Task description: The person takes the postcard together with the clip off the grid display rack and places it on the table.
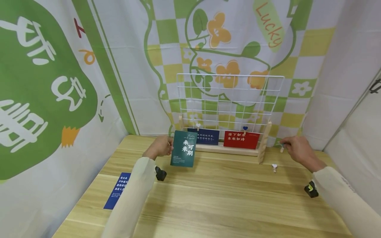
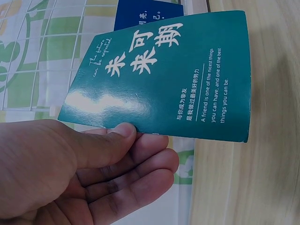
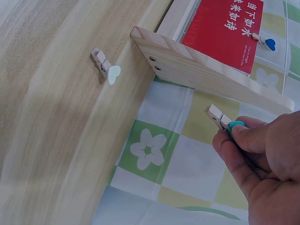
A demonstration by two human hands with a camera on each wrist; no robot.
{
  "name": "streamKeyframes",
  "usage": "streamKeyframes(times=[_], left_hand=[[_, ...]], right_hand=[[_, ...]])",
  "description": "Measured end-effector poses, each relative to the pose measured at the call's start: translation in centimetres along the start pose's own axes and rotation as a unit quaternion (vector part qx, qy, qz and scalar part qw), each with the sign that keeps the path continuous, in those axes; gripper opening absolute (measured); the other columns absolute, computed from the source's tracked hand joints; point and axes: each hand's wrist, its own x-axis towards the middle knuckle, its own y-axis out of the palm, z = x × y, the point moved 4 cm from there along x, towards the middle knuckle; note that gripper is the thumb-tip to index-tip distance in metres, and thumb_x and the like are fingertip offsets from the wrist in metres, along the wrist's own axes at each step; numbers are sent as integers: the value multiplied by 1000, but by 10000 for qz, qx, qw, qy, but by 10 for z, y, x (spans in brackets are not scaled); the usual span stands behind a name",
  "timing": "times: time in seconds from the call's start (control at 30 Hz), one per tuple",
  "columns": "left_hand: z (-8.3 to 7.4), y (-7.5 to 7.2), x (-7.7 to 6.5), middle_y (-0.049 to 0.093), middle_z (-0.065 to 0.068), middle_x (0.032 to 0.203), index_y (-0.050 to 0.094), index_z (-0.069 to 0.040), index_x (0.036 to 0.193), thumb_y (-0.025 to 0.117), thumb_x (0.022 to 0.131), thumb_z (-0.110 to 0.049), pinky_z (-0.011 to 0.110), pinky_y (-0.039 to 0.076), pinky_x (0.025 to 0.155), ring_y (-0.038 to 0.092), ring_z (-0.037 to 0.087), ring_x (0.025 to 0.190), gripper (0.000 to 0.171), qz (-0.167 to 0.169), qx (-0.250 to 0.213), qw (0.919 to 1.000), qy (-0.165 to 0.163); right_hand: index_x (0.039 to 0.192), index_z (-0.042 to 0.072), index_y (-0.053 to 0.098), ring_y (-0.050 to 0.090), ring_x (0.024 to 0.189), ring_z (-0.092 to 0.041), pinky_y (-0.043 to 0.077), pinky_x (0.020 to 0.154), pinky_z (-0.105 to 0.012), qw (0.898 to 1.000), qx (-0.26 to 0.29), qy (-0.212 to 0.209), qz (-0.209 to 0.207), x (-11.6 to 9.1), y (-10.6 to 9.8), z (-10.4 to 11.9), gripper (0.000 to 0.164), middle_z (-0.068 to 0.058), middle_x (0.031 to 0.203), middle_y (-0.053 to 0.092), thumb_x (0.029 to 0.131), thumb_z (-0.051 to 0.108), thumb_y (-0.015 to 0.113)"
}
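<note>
My left hand (image 1: 160, 146) pinches the edge of a green card (image 1: 183, 148) between thumb and fingers, holding it upright in front of the rack's left end. White lettering covers the card (image 2: 164, 84) in the left wrist view. Off the rack's right side, my right hand (image 1: 299, 150) pinches a small wooden clothespin (image 3: 220, 118) by its teal end. A second clothespin with a white heart (image 1: 274, 167) lies on the table below that hand. Clipped low on the white wire grid (image 1: 229, 99) are a dark blue card (image 1: 209, 137) and a red card (image 1: 241, 140).
The grid stands in a wooden base (image 1: 226, 150) with upright side pieces. Another blue card (image 1: 116, 191) lies on the wooden table (image 1: 226, 205) at left, partly under my left sleeve. Patterned curtain (image 1: 166, 33) hangs close behind the rack and along the left side.
</note>
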Motion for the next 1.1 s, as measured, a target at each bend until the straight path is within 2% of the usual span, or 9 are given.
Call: streamKeyframes(times=[0.1, 0.33, 0.43, 0.57, 0.8, 1.0, 1.1], left_hand=[[2, 0, 0, 62, 6, 70, 56, -3, 77, 45, 83, 10, 22, 44, 57, 56, 12, 58, 18, -42, 58, 10000, 46], [7, 3, -1, 61, 8, 70, 55, -1, 76, 46, 82, 11, 21, 44, 54, 55, 12, 58, 17, -18, -285, 9996, -87], [9, 4, -2, 62, 8, 70, 55, -2, 76, 48, 84, 9, 21, 45, 53, 56, 12, 58, 16, -3, -295, 9995, -93], [11, 4, -2, 63, 8, 69, 55, -2, 75, 51, 86, 6, 21, 44, 53, 57, 13, 58, 14, -26, -259, 9996, -102], [16, 7, -2, 60, 6, 67, 54, -3, 73, 50, 86, 5, 21, 42, 51, 54, 12, 57, 16, -28, -307, 9994, -157], [16, 8, -4, 59, 7, 68, 56, -2, 73, 44, 81, 13, 21, 42, 52, 53, 12, 56, 20, -4, -456, 9989, -131], [18, 10, -6, 59, 6, 68, 56, -2, 74, 44, 80, 13, 22, 43, 53, 53, 13, 57, 20, 36, -542, 9983, -227]], right_hand=[[97, -2, 69, 65, 73, -34, 50, 64, -47, 10000, 3, 49, 73, -1, 1, -1, 19, -24, 94, 68, 82, -5, 57], [99, -2, 68, 59, 63, -21, 45, 57, -36, 9998, -5, 90, 152, -2, 4, -3, 21, -25, 96, 67, 82, -4, 56], [99, -2, 68, 55, 58, -17, 41, 54, -32, 9998, 20, 104, 166, -4, 5, -3, 21, -26, 96, 67, 83, -4, 56], [98, -2, 68, 59, 59, -20, 46, 55, -36, 10000, 53, 12, 60, -7, 6, -5, 21, -25, 92, 68, 81, -5, 57], [95, -1, 69, 64, 73, -35, 50, 65, -48, 9999, -97, -141, -22, -10, 8, -7, 20, -23, 91, 69, 79, -6, 58], [94, -2, 69, 64, 77, -39, 50, 65, -49, 9999, -30, -140, 34, -11, 11, -6, 19, -24, 92, 68, 79, -5, 59], [93, -1, 69, 64, 76, -39, 50, 65, -49, 9999, -32, -145, 64, -13, 12, -7, 17, -23, 91, 69, 79, -5, 60]])
